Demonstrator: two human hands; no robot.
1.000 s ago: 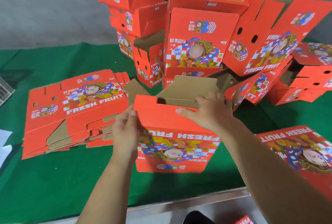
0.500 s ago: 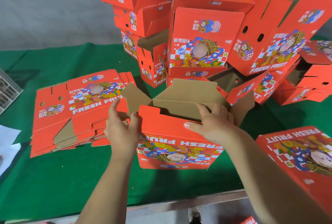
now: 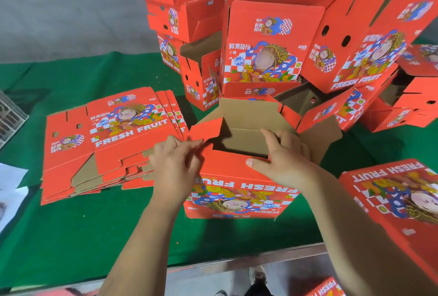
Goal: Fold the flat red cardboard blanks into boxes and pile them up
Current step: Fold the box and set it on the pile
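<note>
A half-formed red box (image 3: 239, 191) stands on the green table (image 3: 71, 229) in front of me, its top open and brown inside showing. My left hand (image 3: 175, 163) pinches the small red side flap (image 3: 206, 129) at the box's left corner. My right hand (image 3: 282, 155) grips the near top edge, thumb outside on the red panel, fingers inside. A stack of flat red blanks (image 3: 109, 144) lies to the left. Folded boxes (image 3: 267, 46) are piled behind.
Another folded box (image 3: 393, 203) lies at the near right, over the table's edge. More folded boxes (image 3: 412, 103) crowd the far right. A grey crate (image 3: 9, 117) and white papers (image 3: 9, 191) sit at the far left. The table's front edge (image 3: 237, 265) runs below my arms.
The box has been spread open into a square tube and set lower on the table. My left hand moved from the left wall to pinching the side flap; my right hand's fingers went inside.
</note>
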